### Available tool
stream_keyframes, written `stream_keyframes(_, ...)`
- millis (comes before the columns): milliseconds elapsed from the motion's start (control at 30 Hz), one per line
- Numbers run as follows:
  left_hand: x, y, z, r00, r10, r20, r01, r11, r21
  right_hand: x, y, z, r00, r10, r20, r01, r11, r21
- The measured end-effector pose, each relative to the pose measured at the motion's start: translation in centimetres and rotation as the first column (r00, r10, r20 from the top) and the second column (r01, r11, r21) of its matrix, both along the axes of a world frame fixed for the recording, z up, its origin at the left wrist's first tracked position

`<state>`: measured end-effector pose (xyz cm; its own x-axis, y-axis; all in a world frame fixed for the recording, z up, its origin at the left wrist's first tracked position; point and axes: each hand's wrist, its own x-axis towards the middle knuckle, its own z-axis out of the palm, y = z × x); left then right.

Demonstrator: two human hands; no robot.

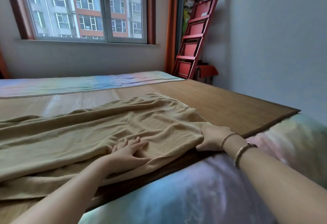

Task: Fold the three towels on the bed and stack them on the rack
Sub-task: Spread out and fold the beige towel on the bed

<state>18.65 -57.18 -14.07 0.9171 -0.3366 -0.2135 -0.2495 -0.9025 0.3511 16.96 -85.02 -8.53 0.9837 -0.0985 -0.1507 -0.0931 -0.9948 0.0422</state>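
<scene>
**Smoothing beige towel on bed, fold not yet made**

Beige towel (109, 131) spread across bamboo mat (230, 103) on bed (194, 193), near edge, still rumpled, running off frame left. Left hand (130, 150) flat on towel, fingers straight and slightly spread, pressing cloth down, likely to anchor it and iron out wrinkles. Right hand (213, 139) at towel's right near corner, fingers curled around the edge, probably pulling it taut or squaring it before folding. Bracelet (242, 153) and thin cord on right wrist. Only one towel clearly visible; other two not made out. Red folded rack (194, 34) leaning against far right wall beside orange curtain (170, 24), well apart from towel. Small label on rack's top panel, too small to read. No other legible writing or brands.
</scene>
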Motion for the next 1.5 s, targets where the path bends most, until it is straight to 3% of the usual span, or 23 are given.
stream_keyframes(67,-0.3,0.0,0.2,1.0,-0.02,-0.002,0.02,0.998,-0.06,0.2,0.8,-0.3,0.998,0.022,-0.053,-0.018,0.997,0.081)
stream_keyframes(100,-0.3,0.2,0.1,1.0,-0.02,0.007,0.021,0.984,-0.177,0.4,1.1,-0.7,0.999,0.03,-0.032,-0.027,0.996,0.083)
stream_keyframes(167,-0.7,1.0,-0.1,1.0,-0.008,0.023,0.019,0.869,-0.494,0.6,1.4,-1.5,0.989,0.034,0.141,-0.037,0.999,0.016)
stream_keyframes(200,-0.8,1.5,-0.3,1.0,-0.012,0.027,0.026,0.808,-0.589,0.6,1.5,-1.9,0.974,0.025,0.223,-0.023,1.0,-0.013)
stream_keyframes(233,-1.0,1.9,-0.4,0.997,-0.032,0.064,0.064,0.804,-0.591,0.6,1.5,-1.9,0.959,0.009,0.285,-0.004,1.0,-0.017)
stream_keyframes(300,-0.6,2.6,-0.8,0.968,-0.118,0.221,0.2,0.894,-0.401,0.8,2.0,-1.8,0.94,-0.017,0.34,0.01,1.0,0.021)
stream_keyframes(367,0.3,2.8,-0.3,0.945,-0.16,0.284,0.257,0.902,-0.347,1.4,2.5,-1.5,0.94,-0.041,0.338,0.009,0.995,0.096)
stream_keyframes(467,1.9,3.7,2.1,0.975,-0.082,0.206,0.146,0.938,-0.316,3.2,3.5,-0.7,0.963,-0.072,0.259,0.037,0.99,0.138)
stream_keyframes(633,4.5,5.2,6.0,0.988,0.054,-0.143,-0.041,0.995,0.096,6.7,6.2,0.7,0.995,-0.085,-0.044,0.094,0.953,0.289)
stream_keyframes(700,6.4,5.1,6.4,0.972,0.167,-0.167,-0.153,0.984,0.092,8.5,8.0,1.5,0.992,-0.032,-0.126,0.074,0.936,0.345)
stream_keyframes(733,7.9,5.4,6.9,0.953,0.263,-0.149,-0.263,0.965,0.021,10.2,9.2,2.3,0.993,-0.001,-0.12,0.046,0.928,0.37)
stream_keyframes(767,8.9,5.3,7.0,0.924,0.361,-0.123,-0.375,0.921,-0.11,11.5,9.7,2.7,0.998,0.003,-0.069,0.026,0.909,0.417)
stream_keyframes(833,12.5,6.4,9.5,0.807,0.566,0.172,-0.456,0.78,-0.429,16.5,11.1,5.7,0.979,-0.018,0.204,-0.114,0.781,0.615)
stream_keyframes(900,14.7,7.4,13.9,0.572,0.679,0.459,-0.264,0.683,-0.681,19.1,12.1,9.7,0.888,-0.089,0.451,-0.308,0.614,0.727)
stream_keyframes(967,15.1,8.2,18.1,0.478,0.634,0.608,-0.061,0.714,-0.697,21.0,12.2,12.8,0.829,-0.121,0.547,-0.422,0.506,0.752)
stream_keyframes(1000,15.1,8.6,19.1,0.46,0.599,0.655,-0.023,0.746,-0.665,21.0,12.1,13.5,0.807,-0.104,0.582,-0.457,0.515,0.725)
stream_keyframes(1100,14.7,9.3,17.8,0.493,0.531,0.689,-0.071,0.814,-0.576,20.3,10.4,12.0,0.755,-0.034,0.655,-0.458,0.686,0.564)
stream_keyframes(1200,12.8,8.9,13.8,0.596,0.419,0.685,-0.173,0.9,-0.4,17.8,8.1,8.5,0.838,0.039,0.545,-0.276,0.891,0.361)
stream_keyframes(1267,10.9,8.0,11.0,0.665,0.305,0.682,-0.146,0.948,-0.282,15.6,6.8,6.2,0.882,0.089,0.462,-0.179,0.972,0.155)
stream_keyframes(1367,7.8,6.2,7.4,0.805,0.149,0.574,-0.005,0.97,-0.244,11.7,4.6,3.1,0.919,0.088,0.384,-0.096,0.995,0.002)
stream_keyframes(1500,4.0,3.3,4.2,0.886,0.047,0.462,0.055,0.977,-0.204,7.8,1.1,-0.2,0.936,0.018,0.353,0.036,0.989,-0.146)
